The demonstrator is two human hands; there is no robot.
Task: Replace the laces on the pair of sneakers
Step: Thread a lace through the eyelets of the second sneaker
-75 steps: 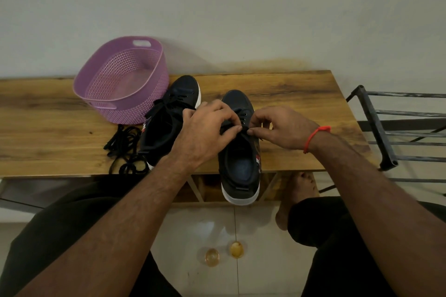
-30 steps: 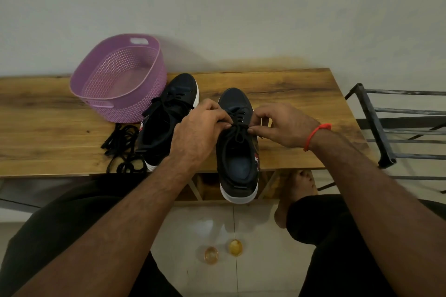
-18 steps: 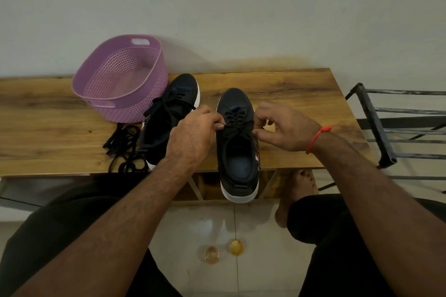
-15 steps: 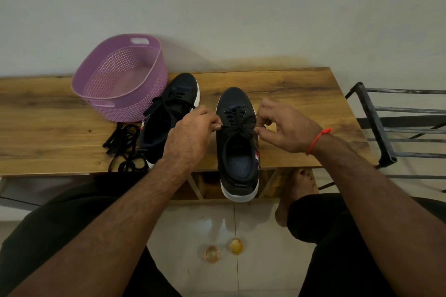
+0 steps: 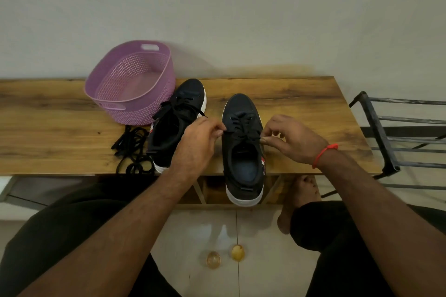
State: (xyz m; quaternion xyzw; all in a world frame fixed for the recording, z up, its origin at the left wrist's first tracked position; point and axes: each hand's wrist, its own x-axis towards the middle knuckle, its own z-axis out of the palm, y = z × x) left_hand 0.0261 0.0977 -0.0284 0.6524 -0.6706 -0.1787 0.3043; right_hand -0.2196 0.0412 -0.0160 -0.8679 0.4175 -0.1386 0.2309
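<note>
A purple basket (image 5: 130, 87) sits at the left of the wooden table (image 5: 301, 96), and in front of it a loose heap of black laces (image 5: 131, 149) lies on the wood — most likely the old pair, though that is a guess. Just to their right stands the left sneaker (image 5: 177, 120), toe toward the wall, already laced and tied with loops lying across its tongue. Next comes the left hand (image 5: 196, 143), thumb and forefinger pressed together on one end of the black lace (image 5: 242, 131) at the near eyelets of the right sneaker (image 5: 242, 149), whose heel hangs over the table's front edge. On the far side the right hand (image 5: 293, 140) pinches the other end of that lace, its remaining fingers loosely curled above. The lace runs taut between the two pinches across the shoe's throat, so the step in hand looks like snugging the crossings before tying. To do it well, both ends should be drawn outward with even pull, so the tongue stays centred and neither end comes out longer than the other; a lopsided tug would likely shift the shoe, which is lightly seated with its heel off the edge — pressing a wrist down on the rim or sliding the shoe further onto the wood would steady it. Then keep tension on both ends while crossing them, so the rows do not slacken before the knot closes.
</note>
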